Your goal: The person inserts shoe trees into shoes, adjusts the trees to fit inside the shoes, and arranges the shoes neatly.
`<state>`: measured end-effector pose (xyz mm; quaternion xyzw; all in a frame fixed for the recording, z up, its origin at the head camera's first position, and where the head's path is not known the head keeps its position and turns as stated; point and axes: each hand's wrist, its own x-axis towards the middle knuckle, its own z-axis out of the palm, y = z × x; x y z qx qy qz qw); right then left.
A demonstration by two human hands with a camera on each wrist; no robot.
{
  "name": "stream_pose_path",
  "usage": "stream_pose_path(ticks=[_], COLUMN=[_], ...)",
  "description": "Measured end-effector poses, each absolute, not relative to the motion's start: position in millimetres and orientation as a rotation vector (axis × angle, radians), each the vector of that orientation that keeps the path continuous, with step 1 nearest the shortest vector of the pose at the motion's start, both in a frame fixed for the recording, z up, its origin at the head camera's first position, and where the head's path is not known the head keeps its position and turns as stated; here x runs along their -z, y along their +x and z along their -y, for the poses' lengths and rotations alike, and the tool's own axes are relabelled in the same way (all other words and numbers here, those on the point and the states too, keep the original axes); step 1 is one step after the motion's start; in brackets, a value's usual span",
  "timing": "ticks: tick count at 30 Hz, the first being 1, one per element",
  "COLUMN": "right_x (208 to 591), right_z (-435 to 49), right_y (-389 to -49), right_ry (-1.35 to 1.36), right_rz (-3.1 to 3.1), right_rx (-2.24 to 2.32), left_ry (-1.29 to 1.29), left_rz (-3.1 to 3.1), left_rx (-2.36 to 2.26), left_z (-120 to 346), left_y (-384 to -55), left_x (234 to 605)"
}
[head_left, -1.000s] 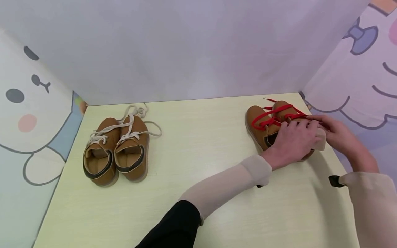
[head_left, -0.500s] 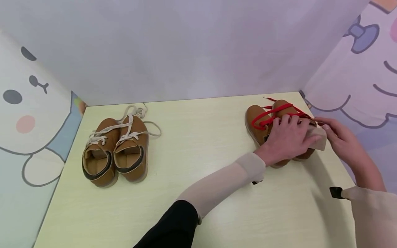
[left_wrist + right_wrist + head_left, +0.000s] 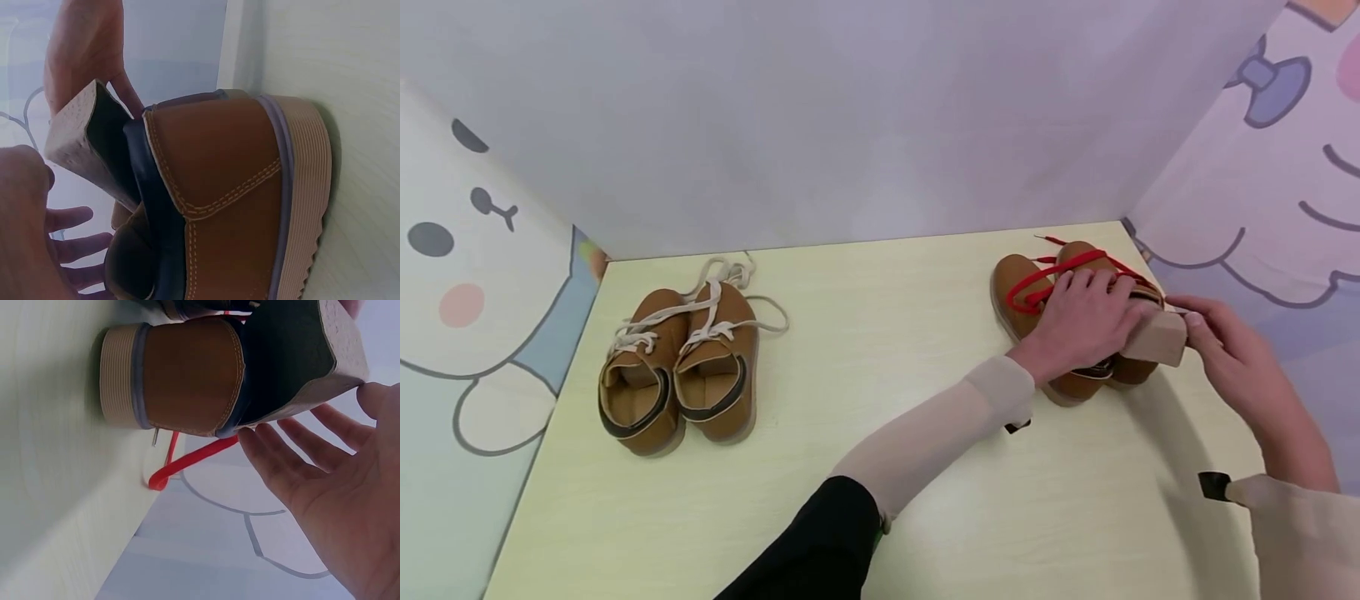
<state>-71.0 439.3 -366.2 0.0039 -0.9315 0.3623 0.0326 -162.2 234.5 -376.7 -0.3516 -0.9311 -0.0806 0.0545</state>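
Note:
Two brown shoes with red laces stand side by side at the right; the left one [image 3: 1022,278] is partly under my left hand [image 3: 1078,325]. From the right shoe [image 3: 190,378] an insole [image 3: 1153,337], beige with a dark face, sticks up at the heel end. My left fingers lie stretched over the shoes and laces, the thumb beside the insole. My right hand [image 3: 1240,358] holds the insole's right side, thumb at its corner and fingertips along its edge. The insole's front part is hidden inside the shoe.
A second brown pair, a left shoe [image 3: 643,367] and a right shoe [image 3: 718,358] with loose cream laces, stands at the left. The pale table [image 3: 865,350] meets a plain back wall [image 3: 865,125]. Cartoon-printed side panels flank it.
My left hand has shifted left, off the insole, so more of it shows. My right hand has moved slightly down and right. The insole tilts slightly left; the shoes have barely moved.

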Motion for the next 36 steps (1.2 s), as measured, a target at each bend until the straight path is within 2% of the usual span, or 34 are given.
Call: stream_pose_path(ticks=[5,15,21,28,36], right_x=[369.7,376.2,381.1,386.7,384.6], right_z=[-434.7,-409.1,-392.6,-375.2,-369.6], right_y=[-67.3,-67.7,-64.7,-64.9,-61.7], right_ry=[0.014,-0.165,-0.182,-0.045,-0.108], right_rz=[2.809,2.747,2.612,2.465,2.539], right_rx=[-1.131,-0.923,-0.788,-0.630,-0.658], left_ry=[-1.071,-0.931,-0.908,-0.863,-0.872], left_rz=[2.911,3.113,3.091,3.081,3.045], left_rx=[0.264,0.469,0.487,0.501,0.503], left_z=[-238.8,-254.5,-258.2,-259.7,-256.7], left_y=[-170.2,-186.6,-188.7,-187.1,-187.2], left_x=[376.0,381.3,389.5,388.5,392.8])
